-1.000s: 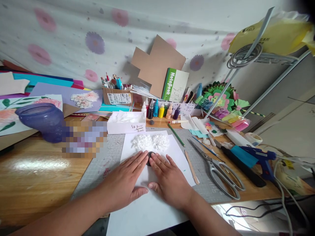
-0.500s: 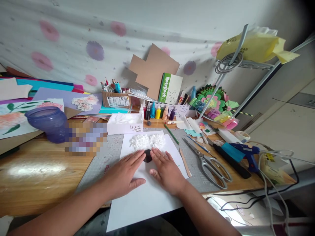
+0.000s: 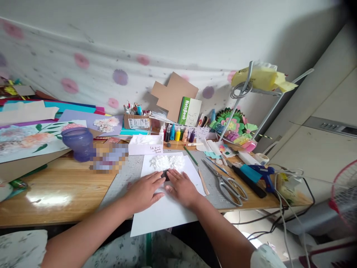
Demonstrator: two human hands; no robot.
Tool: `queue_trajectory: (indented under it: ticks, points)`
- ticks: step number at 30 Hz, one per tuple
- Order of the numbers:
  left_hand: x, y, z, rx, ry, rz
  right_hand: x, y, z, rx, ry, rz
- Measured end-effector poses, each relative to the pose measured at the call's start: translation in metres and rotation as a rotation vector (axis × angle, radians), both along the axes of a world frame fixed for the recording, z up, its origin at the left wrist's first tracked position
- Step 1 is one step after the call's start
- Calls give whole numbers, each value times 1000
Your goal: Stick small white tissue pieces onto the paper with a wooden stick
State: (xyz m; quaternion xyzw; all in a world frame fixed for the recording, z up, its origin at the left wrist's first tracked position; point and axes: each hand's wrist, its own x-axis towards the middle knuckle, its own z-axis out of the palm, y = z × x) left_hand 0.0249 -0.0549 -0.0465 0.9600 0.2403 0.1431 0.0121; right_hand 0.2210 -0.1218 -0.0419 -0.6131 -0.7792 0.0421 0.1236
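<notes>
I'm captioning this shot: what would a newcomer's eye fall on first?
Likely the two ruffled white clusters on the white paper, with a dark piece just nearer, between the left hand and right hand. Then perhaps the large scissors, right of the paper, and the purple vessel, left of it.

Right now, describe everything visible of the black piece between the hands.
The black piece looks small, matte and plain. It lies on the white paper, just nearer than two white ruffled clumps. Fingers of the left hand and right hand partly cover its sides, hiding its full outline; its material is unclear.
</notes>
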Motion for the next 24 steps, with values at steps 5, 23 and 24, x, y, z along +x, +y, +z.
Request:
queue_trajectory:
  ticks: [5,23,24]
  points:
    - [1,-1,0,0,39,13,-2,4,2,-5,-17,-19]
    - [-2,-8,4,25,-51,23,-9,-8,-4,29,-100,38]
    - [-2,-7,3,23,-65,21,-10,-8,-4,34,-101,37]
